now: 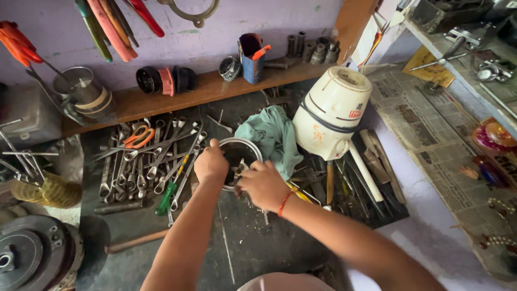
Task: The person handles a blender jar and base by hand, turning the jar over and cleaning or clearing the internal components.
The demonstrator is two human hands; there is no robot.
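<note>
A round metal jar (245, 144) stands on the dark workbench (253, 242) in the middle of the view. My left hand (210, 163) grips its left rim. My right hand (264, 185) is closed at its lower right edge, fingers curled over a small metal part at the jar's mouth; what it holds is hidden by the fingers. A red thread is tied around my right wrist. A teal cloth (274, 134) lies just behind the jar. A white mixer base (331, 116) lies tipped over to the right of the cloth.
Several spanners (145, 164), orange-handled scissors (137, 137) and a green-handled screwdriver (167, 196) lie left of the jar. Sticks and rods (371, 167) lie on the right. A wooden shelf (161, 99) holds a blue tin (253, 62) and sockets. Newspaper (431, 145) covers the right counter.
</note>
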